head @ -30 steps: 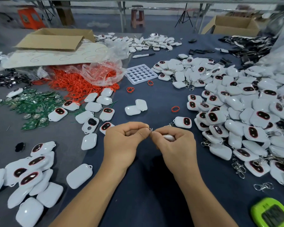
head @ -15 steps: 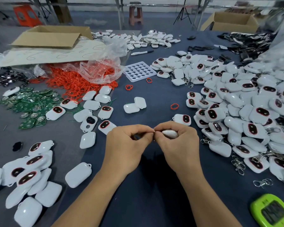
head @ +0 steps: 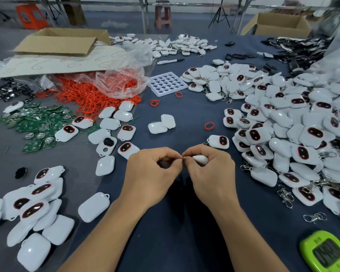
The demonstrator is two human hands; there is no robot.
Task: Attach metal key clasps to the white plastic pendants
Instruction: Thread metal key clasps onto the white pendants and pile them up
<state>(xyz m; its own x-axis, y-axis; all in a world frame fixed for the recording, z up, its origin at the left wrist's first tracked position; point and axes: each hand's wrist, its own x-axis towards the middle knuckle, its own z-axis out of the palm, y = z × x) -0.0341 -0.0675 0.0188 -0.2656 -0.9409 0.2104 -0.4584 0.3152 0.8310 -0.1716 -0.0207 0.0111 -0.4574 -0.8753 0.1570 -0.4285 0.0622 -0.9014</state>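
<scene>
My right hand (head: 210, 173) grips a white plastic pendant (head: 201, 159), most of it hidden under the curled fingers. My left hand (head: 151, 173) pinches a small metal clasp ring (head: 184, 158) against the pendant's loop, fingertips of both hands touching over the dark table. A big heap of white pendants with clasps (head: 294, 130) fills the right side. Loose pendants without clasps (head: 33, 211) lie at the near left. Spare metal clasps (head: 286, 195) and another clasp (head: 314, 217) lie at the right.
Red rubber rings (head: 90, 97) spill from a plastic bag (head: 122, 81). Green circuit boards (head: 33, 126) lie left. A white holed tray (head: 166, 83), a marker (head: 170, 61), cardboard boxes (head: 63, 41) and a green timer (head: 326, 252) are around.
Both hands stay together at the pendant, with only small finger shifts on the ring. The view has tilted slightly.
</scene>
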